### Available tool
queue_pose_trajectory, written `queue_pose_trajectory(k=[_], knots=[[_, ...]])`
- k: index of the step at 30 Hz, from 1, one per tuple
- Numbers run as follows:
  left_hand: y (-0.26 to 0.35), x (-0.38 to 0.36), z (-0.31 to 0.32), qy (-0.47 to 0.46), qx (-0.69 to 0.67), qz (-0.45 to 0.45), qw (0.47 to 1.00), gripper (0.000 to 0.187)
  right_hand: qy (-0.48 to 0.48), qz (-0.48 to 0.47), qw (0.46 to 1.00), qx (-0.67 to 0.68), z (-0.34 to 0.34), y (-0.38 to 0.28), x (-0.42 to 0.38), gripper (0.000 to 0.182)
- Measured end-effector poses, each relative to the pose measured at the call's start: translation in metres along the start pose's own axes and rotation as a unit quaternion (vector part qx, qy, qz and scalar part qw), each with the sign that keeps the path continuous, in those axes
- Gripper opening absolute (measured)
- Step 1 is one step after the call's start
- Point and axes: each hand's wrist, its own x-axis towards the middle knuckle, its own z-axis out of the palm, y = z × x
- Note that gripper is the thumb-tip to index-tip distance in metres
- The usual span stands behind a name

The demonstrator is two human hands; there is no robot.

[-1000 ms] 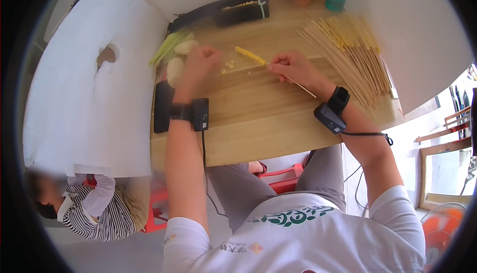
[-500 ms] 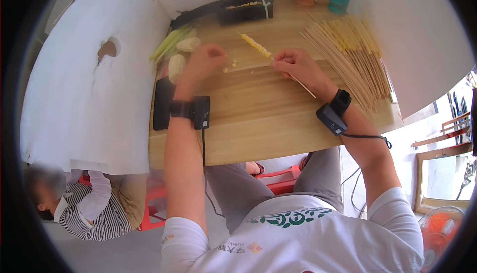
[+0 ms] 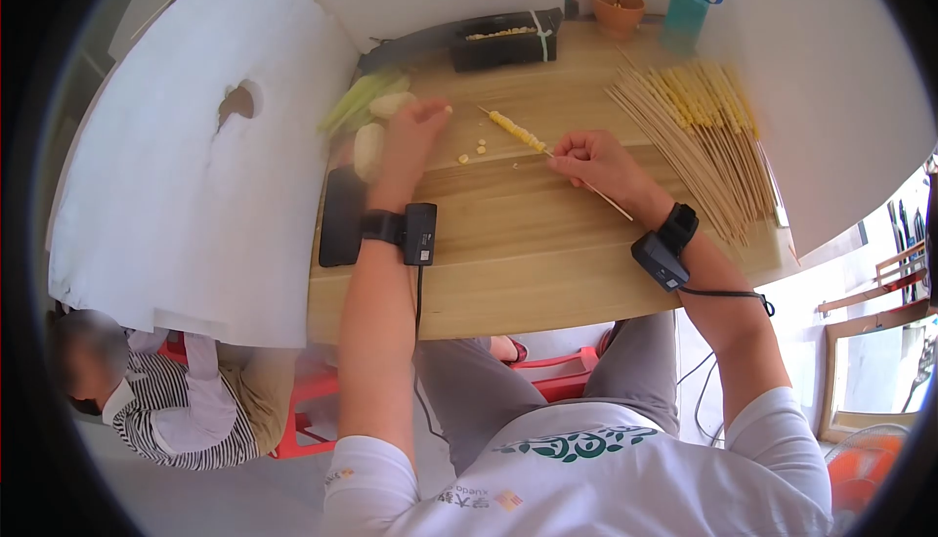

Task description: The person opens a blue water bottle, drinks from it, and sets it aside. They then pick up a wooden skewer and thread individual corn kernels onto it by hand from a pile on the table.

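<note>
A thin wooden skewer threaded with yellow corn kernels point(image 3: 516, 131) points up and left, its bare lower end pinched in my right hand point(image 3: 596, 168). My left hand point(image 3: 415, 136), a little blurred, is closed with thumb and finger together at a small pale corn kernel point(image 3: 448, 109). It is to the left of the skewer's tip, apart from it. Several loose kernels point(image 3: 464, 159) lie on the wooden table point(image 3: 469, 244) between my hands. Beside my left hand are two pale corn cobs point(image 3: 367, 151), the nearer one partly covered, and green husks point(image 3: 354, 105).
Kernel-loaded skewers point(image 3: 699, 97) and bare sticks point(image 3: 674, 168) lie at the right. At the back stand a black box of kernels point(image 3: 503, 51), a clay pot point(image 3: 618, 17) and a teal bottle point(image 3: 687, 14). A dark flat object point(image 3: 342, 216) lies left; a person point(image 3: 181, 400) sits beyond the partition.
The whole view has shifted, so the table appears lower and further right. My left hand has moved slightly away from the loose kernels. My right hand keeps its hold on the skewer.
</note>
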Motion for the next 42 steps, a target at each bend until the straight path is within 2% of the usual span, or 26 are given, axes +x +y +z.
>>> queue_pose_trajectory(k=[5, 7, 16, 19, 22, 24, 27, 31, 36, 42], knots=[[-0.005, 0.001, -0.002, -0.006, -0.014, 0.011, 1.000, 0.020, 0.001, -0.006, 0.999, -0.032, 0.001, -0.006, -0.003, 0.013], [-0.007, 0.002, -0.004, -0.008, -0.021, 0.023, 0.999, 0.020, 0.002, -0.019, 1.000, -0.001, 0.001, -0.007, -0.003, 0.012], [-0.002, 0.000, -0.003, -0.029, -0.055, -0.011, 0.998, 0.021, -0.006, -0.006, 1.000, 0.000, 0.003, -0.012, -0.006, 0.012], [-0.003, 0.002, -0.003, 0.002, -0.046, -0.012, 0.999, 0.021, -0.014, -0.053, 0.998, 0.036, 0.004, -0.014, -0.008, 0.012], [-0.007, -0.003, -0.002, 0.008, -0.062, 0.011, 0.998, 0.023, -0.044, -0.044, 0.996, 0.060, 0.007, -0.008, -0.007, 0.011], [-0.001, 0.000, 0.000, 0.009, -0.092, -0.021, 0.996, 0.025, -0.050, -0.066, 0.995, 0.054, 0.007, -0.002, -0.002, 0.011], [-0.002, -0.002, 0.000, -0.010, -0.128, -0.018, 0.992, 0.024, -0.054, -0.058, 0.996, 0.037, 0.005, -0.003, -0.003, 0.012], [-0.001, -0.004, 0.003, 0.004, -0.117, -0.018, 0.993, 0.023, -0.027, -0.045, 0.999, 0.002, 0.008, -0.001, -0.004, 0.014], [0.000, -0.005, 0.003, -0.002, -0.108, -0.013, 0.994, 0.028, -0.033, -0.048, 0.998, -0.001, 0.008, 0.000, -0.004, 0.015], [-0.001, -0.004, 0.002, -0.001, -0.094, -0.008, 0.996, 0.024, -0.038, -0.055, 0.998, 0.007, 0.008, 0.003, -0.002, 0.014]])
